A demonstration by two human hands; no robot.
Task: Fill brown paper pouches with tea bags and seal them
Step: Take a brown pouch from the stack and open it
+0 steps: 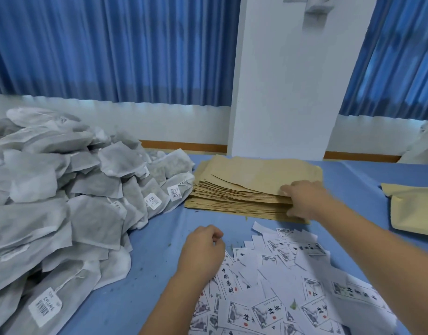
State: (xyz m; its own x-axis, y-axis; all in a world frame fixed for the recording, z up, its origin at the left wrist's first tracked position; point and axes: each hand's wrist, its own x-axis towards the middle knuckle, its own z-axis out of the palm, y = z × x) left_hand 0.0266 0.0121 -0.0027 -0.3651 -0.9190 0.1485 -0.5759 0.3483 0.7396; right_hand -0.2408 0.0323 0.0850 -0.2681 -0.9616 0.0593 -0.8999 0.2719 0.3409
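A thick stack of flat brown paper pouches (246, 184) lies on the blue table at centre. My right hand (302, 199) reaches onto the stack's near right corner, its fingers on the top pouches and its thumb at the stack's edge. My left hand (203, 247) hovers over the table in front of the stack, its fingers curled and holding nothing. A big heap of grey-white tea bags (63, 201) with barcode tags fills the left side.
Loose white printed labels (280, 286) are scattered at the near right, under my forearms. More brown pouches (411, 211) lie at the right edge. The blue table cloth (155, 250) shows between heap and labels. A white pillar (280, 93) and blue curtains stand behind.
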